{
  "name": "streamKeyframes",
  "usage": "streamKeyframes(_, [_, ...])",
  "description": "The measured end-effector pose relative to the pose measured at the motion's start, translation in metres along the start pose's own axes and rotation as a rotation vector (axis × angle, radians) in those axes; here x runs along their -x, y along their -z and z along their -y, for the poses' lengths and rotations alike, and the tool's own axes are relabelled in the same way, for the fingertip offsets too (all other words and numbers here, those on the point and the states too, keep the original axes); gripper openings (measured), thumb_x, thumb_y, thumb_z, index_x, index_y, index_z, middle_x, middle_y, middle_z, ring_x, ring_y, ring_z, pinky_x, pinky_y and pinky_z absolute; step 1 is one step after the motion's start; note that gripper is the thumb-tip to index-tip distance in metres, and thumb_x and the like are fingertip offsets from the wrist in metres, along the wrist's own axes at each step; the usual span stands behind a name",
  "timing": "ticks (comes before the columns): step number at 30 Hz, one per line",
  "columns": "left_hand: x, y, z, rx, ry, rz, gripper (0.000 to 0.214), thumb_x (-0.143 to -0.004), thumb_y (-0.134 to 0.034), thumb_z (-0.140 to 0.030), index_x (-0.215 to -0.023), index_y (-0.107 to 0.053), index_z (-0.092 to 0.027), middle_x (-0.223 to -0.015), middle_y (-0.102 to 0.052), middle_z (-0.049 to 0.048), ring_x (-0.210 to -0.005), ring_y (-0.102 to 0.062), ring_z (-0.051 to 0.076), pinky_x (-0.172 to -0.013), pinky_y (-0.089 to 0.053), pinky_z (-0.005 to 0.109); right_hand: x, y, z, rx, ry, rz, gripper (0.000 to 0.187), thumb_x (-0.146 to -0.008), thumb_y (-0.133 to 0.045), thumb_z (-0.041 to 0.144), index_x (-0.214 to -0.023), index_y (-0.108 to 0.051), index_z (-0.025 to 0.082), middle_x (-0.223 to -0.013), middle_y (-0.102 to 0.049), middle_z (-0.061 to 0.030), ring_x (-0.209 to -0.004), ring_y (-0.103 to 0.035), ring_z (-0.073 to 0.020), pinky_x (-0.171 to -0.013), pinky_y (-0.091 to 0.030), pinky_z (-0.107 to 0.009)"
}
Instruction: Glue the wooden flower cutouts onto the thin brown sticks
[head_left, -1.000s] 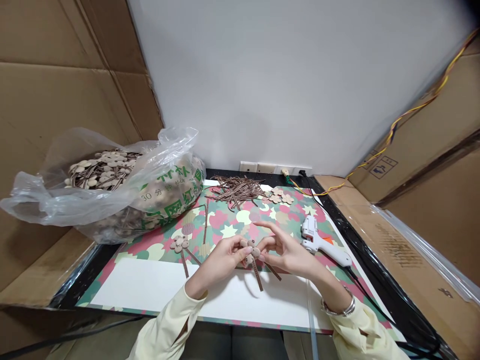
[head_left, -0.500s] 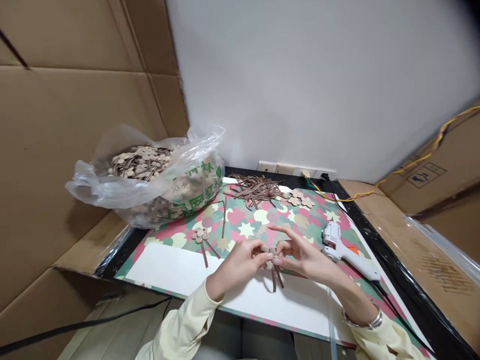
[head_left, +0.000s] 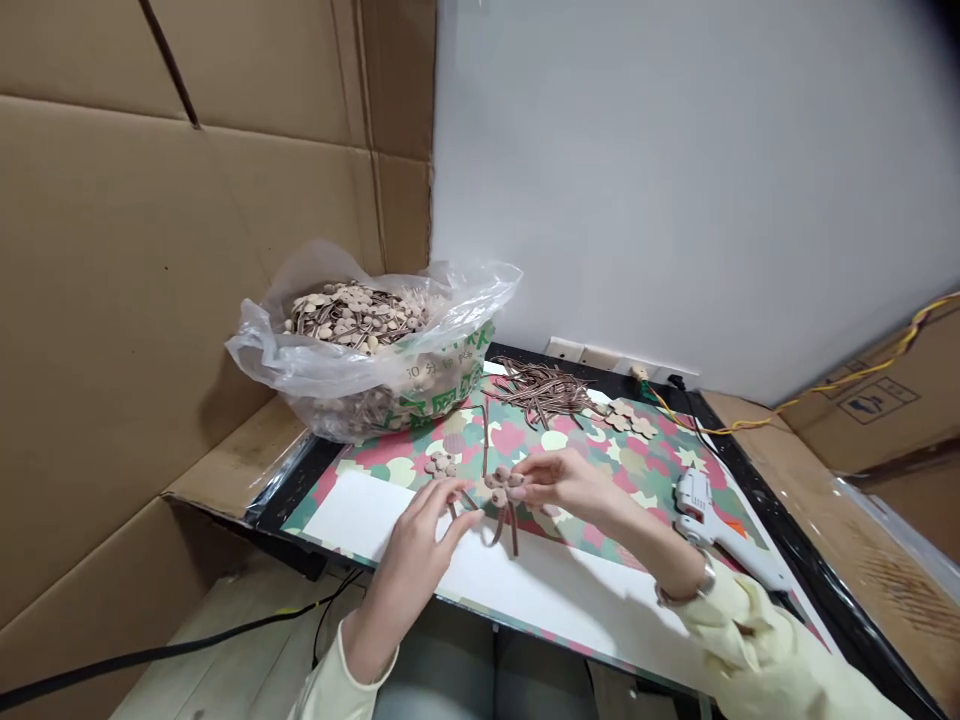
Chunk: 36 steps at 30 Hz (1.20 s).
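My right hand [head_left: 566, 485] pinches a flower-shaped piece [head_left: 501, 492] of pale, button-like discs by its right edge. Two brown strips dangle from the piece over the white part of the board. My left hand [head_left: 426, 535] is apart from it, thumb and fingers spread, with nothing gripped between them that I can see. Just beyond its fingertips lies a second flower-shaped piece [head_left: 440, 465], its strips partly hidden behind the fingers. Whether the fingers touch those strips I cannot tell.
A clear plastic bag [head_left: 322, 370] full of similar pieces stands at the back left. Brown strips [head_left: 544, 392] are heaped near the wall, beside loose flower shapes [head_left: 630, 420]. On the right lies a white glue gun [head_left: 724, 535] with its cable. Cardboard [head_left: 210, 250] walls the left side.
My left hand has let go of the held flower piece and moved left toward the one on the board. My right hand has carried its piece left. The view has turned left.
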<state>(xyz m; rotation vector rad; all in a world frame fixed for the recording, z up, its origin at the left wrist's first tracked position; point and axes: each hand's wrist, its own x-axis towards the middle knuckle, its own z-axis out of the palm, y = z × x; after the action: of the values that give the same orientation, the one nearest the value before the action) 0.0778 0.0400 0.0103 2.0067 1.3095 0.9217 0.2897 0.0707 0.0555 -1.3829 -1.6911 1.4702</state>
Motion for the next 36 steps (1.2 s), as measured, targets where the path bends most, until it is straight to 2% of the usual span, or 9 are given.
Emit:
streamKeyframes(5, [0.020, 0.007, 0.031, -0.411, -0.313, 0.077, 0.030, -0.092, -0.044, -0.026, -0.119, -0.053, -0.021, -0.126, -0.058, 0.0066, -0.118, -0.051, 0.022, -0.096, -0.042, 0.041, -0.050, -0.012, -0.003, 0.118, -0.023, 0.081, 0.026, -0.068, -0.068, 0.039, -0.078, -0.066, 0.015, -0.064, -0.059, -0.0010, -0.058, -0.050, -0.0123, -0.055, -0.040, -0.025])
streamKeyframes(9, [0.024, 0.021, 0.040, -0.508, -0.450, 0.118, 0.029, -0.092, -0.044, -0.023, -0.120, -0.054, -0.020, -0.124, -0.060, 0.0056, -0.116, -0.052, 0.021, -0.096, -0.043, 0.040, -0.076, -0.019, -0.001, 0.197, -0.010, 0.062, 0.023, -0.066, -0.068, 0.036, -0.072, -0.066, 0.013, -0.061, -0.055, 0.0011, -0.055, -0.044, -0.0098, -0.052, -0.033, -0.023])
streamKeyframes(14, [0.022, 0.036, 0.050, -0.436, -0.499, 0.145, 0.026, -0.093, -0.041, -0.024, -0.113, -0.058, -0.020, -0.118, -0.063, 0.0061, -0.117, -0.052, 0.019, -0.097, -0.042, 0.040, -0.086, -0.025, -0.002, 0.226, -0.059, 0.062, 0.025, -0.065, -0.067, 0.037, -0.071, -0.067, 0.012, -0.051, -0.044, 0.0052, -0.046, -0.033, -0.0064, -0.044, -0.024, -0.022])
streamKeyframes(18, [0.021, 0.036, 0.055, -0.364, -0.467, 0.081, 0.027, -0.093, -0.041, -0.023, -0.112, -0.058, -0.016, -0.119, -0.062, 0.0097, -0.119, -0.050, 0.020, -0.100, -0.040, 0.040, -0.082, -0.027, 0.004, 0.211, -0.078, 0.047, 0.024, -0.063, -0.070, 0.035, -0.072, -0.067, 0.013, -0.053, -0.048, 0.0042, -0.047, -0.036, -0.0066, -0.044, -0.026, -0.022])
streamKeyframes(21, [0.019, 0.036, 0.055, -0.371, -0.437, 0.082, 0.029, -0.093, -0.041, -0.025, -0.115, -0.057, -0.016, -0.126, -0.058, 0.0098, -0.122, -0.047, 0.021, -0.102, -0.037, 0.040, -0.063, -0.020, 0.032, 0.192, -0.054, 0.091, 0.021, -0.065, -0.072, 0.034, -0.073, -0.067, 0.015, -0.060, -0.055, 0.0020, -0.050, -0.040, -0.0072, -0.046, -0.029, -0.022])
streamKeyframes(24, [0.018, 0.036, 0.053, -0.415, -0.458, 0.151, 0.035, -0.093, -0.041, -0.032, -0.127, -0.049, -0.024, -0.132, -0.053, 0.0052, -0.125, -0.043, 0.023, -0.102, -0.036, 0.042, -0.036, -0.003, 0.085, 0.127, 0.049, 0.163, 0.020, -0.067, -0.073, 0.033, -0.076, -0.067, 0.017, -0.069, -0.062, -0.0017, -0.056, -0.049, -0.0100, -0.047, -0.034, -0.023])
streamKeyframes(27, [0.017, 0.035, 0.050, -0.466, -0.465, 0.181, 0.035, -0.093, -0.040, -0.037, -0.126, -0.048, -0.030, -0.133, -0.052, 0.0019, -0.126, -0.042, 0.024, -0.101, -0.036, 0.045, -0.031, 0.015, 0.145, 0.138, 0.253, -0.061, 0.021, -0.065, -0.075, 0.030, -0.079, -0.067, 0.017, -0.068, -0.062, -0.0003, -0.054, -0.052, -0.0091, -0.045, -0.035, -0.021])
streamKeyframes(31, [0.017, 0.034, 0.049, -0.478, -0.469, 0.171, 0.034, -0.092, -0.041, -0.038, -0.123, -0.051, -0.029, -0.130, -0.054, 0.0025, -0.125, -0.042, 0.024, -0.099, -0.036, 0.043, -0.086, 0.017, 0.197, 0.399, 0.431, -0.196, 0.027, -0.066, -0.075, 0.025, -0.086, -0.068, 0.007, -0.062, -0.057, 0.0007, -0.048, -0.048, -0.0038, -0.042, -0.032, -0.015])
streamKeyframes(36, [0.018, 0.038, 0.049, -0.481, -0.463, 0.143, 0.034, -0.091, -0.043, -0.040, -0.123, -0.053, -0.031, -0.131, -0.054, 0.0008, -0.125, -0.042, 0.025, -0.099, -0.036, 0.045, -0.180, -0.002, 0.208, 0.793, 0.347, -0.284, 0.012, -0.067, -0.069, 0.013, -0.073, -0.065, 0.002, -0.054, -0.059, -0.0010, -0.051, -0.057, -0.0084, -0.049, -0.047, -0.020])
